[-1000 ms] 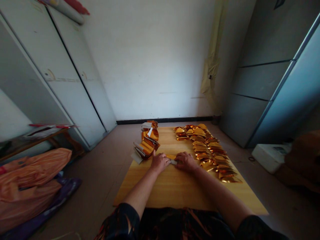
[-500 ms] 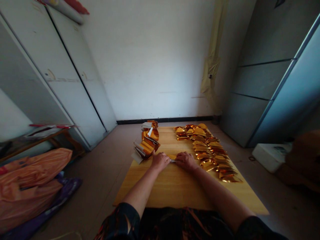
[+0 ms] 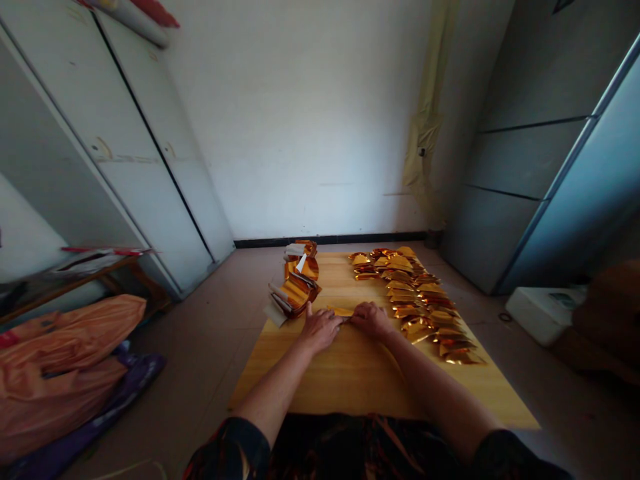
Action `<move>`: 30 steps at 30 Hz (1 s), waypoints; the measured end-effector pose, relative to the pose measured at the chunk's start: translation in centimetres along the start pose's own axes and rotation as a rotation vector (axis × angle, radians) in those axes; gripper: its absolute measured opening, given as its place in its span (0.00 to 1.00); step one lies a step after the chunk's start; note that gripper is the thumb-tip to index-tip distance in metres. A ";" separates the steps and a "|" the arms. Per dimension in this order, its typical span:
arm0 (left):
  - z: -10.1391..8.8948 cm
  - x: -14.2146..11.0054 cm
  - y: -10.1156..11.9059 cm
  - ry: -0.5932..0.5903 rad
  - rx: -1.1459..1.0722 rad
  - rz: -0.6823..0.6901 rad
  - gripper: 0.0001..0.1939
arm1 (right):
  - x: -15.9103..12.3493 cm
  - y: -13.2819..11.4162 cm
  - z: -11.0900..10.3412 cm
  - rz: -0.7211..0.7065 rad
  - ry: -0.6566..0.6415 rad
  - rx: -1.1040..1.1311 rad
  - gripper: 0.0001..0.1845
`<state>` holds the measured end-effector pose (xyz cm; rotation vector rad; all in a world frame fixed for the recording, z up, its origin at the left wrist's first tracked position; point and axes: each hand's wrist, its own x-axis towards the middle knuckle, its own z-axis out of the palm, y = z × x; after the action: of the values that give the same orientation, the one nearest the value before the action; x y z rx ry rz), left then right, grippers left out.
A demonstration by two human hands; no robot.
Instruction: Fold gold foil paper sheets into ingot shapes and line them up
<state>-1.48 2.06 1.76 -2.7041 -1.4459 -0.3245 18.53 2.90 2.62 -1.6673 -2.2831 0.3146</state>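
A small sheet of gold foil paper (image 3: 342, 311) lies on the wooden table (image 3: 345, 380) between my hands, partly covered by the fingers. My left hand (image 3: 321, 328) is closed on its left end, with the thumb pointing up and away. At its right end my right hand (image 3: 373, 322) has bent fingers pressed onto the paper. Just beyond my left hand sits a stack of gold paper sheets (image 3: 297, 292) with grey-white backs. Rows of folded gold paper pieces (image 3: 400, 293) stand to the right of my right hand.
A white wall (image 3: 310, 120) rises behind the table. Grey cabinets (image 3: 145, 153) stand to the left, and a tall grey refrigerator (image 3: 520, 160) to the right. Orange plastic bags (image 3: 65, 367) lie at the left; a white box (image 3: 537, 313) is on the floor at the right.
The pale strip at the near edge of the gold paper no longer shows, and more gold surface is visible. My left hand has shifted slightly nearer to me.
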 end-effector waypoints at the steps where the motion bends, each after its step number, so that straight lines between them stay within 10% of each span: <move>1: 0.0 0.0 0.1 0.004 -0.004 -0.006 0.13 | 0.1 -0.1 0.1 0.032 0.006 0.009 0.14; 17: -0.3 -0.6 -1.1 -0.147 -0.022 0.084 0.12 | -0.9 1.4 0.3 -0.234 0.033 -0.041 0.12; 30: -0.4 -0.7 -0.8 -0.167 -0.023 0.068 0.15 | 0.6 -1.5 -0.4 0.002 -0.035 -0.161 0.14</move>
<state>-2.61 1.87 1.92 -2.8520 -1.3911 -0.1149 17.15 3.00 3.60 -1.7527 -2.3887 0.1655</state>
